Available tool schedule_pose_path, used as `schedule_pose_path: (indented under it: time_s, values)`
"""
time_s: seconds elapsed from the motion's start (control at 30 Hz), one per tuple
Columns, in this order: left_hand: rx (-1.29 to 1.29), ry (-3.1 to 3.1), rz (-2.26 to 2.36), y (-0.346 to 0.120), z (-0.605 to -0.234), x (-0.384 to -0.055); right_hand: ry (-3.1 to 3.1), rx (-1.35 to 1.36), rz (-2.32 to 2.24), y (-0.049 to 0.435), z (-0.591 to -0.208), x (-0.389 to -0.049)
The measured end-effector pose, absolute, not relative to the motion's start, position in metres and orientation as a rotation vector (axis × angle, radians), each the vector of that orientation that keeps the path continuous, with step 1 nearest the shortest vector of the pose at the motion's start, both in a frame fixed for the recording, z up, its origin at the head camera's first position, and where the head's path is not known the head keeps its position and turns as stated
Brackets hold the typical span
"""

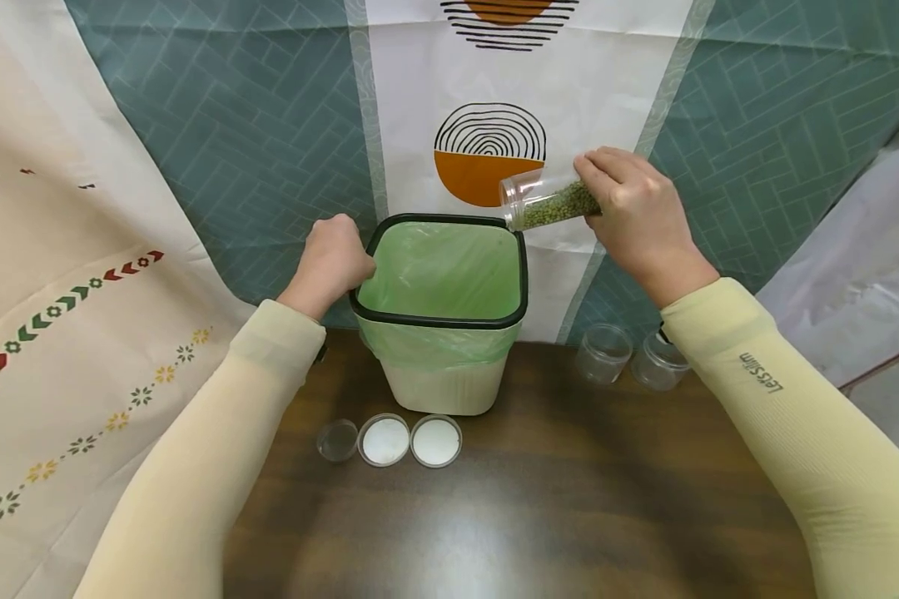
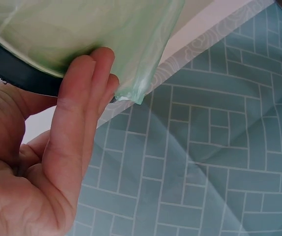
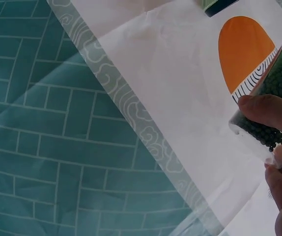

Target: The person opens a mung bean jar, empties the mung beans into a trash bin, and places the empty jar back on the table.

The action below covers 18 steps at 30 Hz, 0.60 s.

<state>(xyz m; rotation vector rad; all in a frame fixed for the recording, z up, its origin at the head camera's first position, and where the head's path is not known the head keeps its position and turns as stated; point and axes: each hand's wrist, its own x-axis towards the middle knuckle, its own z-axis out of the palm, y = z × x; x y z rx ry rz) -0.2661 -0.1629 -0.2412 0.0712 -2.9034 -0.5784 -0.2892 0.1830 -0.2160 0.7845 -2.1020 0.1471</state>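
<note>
A white trash bin [image 1: 442, 387] with a black rim [image 1: 438, 321] stands on the table, lined with a translucent green bag [image 1: 449, 266]. My left hand [image 1: 333, 259] grips the bin's left rim; in the left wrist view its fingers [image 2: 72, 113] lie against the liner and dark rim. With my right hand [image 1: 640, 212] I hold a clear plastic jar [image 1: 535, 185] by its base end. The jar lies tipped almost sideways, its uncovered mouth at the bin's right rim. Green beans [image 1: 565, 205] lie along its lower side; the right wrist view shows beans [image 3: 261, 133] near the base.
Two clear jars [image 1: 603, 353] stand at the back right of the brown table [image 1: 532, 499]. Before the bin lie three round lids in a row, a clear lid [image 1: 337, 441] and two with white inserts [image 1: 436, 442]. A patterned curtain [image 1: 262, 141] hangs close behind.
</note>
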Motion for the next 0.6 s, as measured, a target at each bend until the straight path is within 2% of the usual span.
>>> schedule_pose_path:
  time_s: [0.6]
  values:
    - [0.073,-2.894,-0.528,-0.1626,-0.2398,-0.2658,-2.085,0.780,0.124,0.1806,-0.2123,-0.2867]
